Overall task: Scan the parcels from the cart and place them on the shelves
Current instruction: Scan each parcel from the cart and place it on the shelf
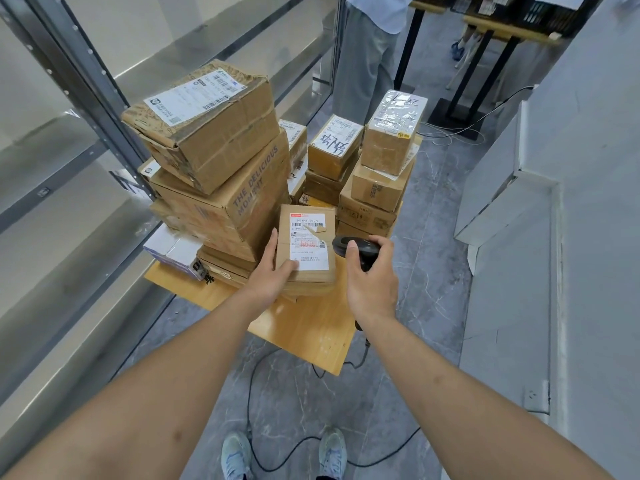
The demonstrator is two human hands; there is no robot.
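We hold a small parcel (306, 247) in our left hand (270, 271), label side up: the thumb lies across the lower edge of its white label (309, 241) and the index finger runs straight up its left side. The parcel sits just above the wooden cart deck (311, 327), in front of the stacked cartons (221, 161). Our right hand (372, 271) grips a black barcode scanner (349, 247), fingers curled around its handle, with the scanner head just beside the parcel's right edge. Metal shelves (69, 188) stand to our left.
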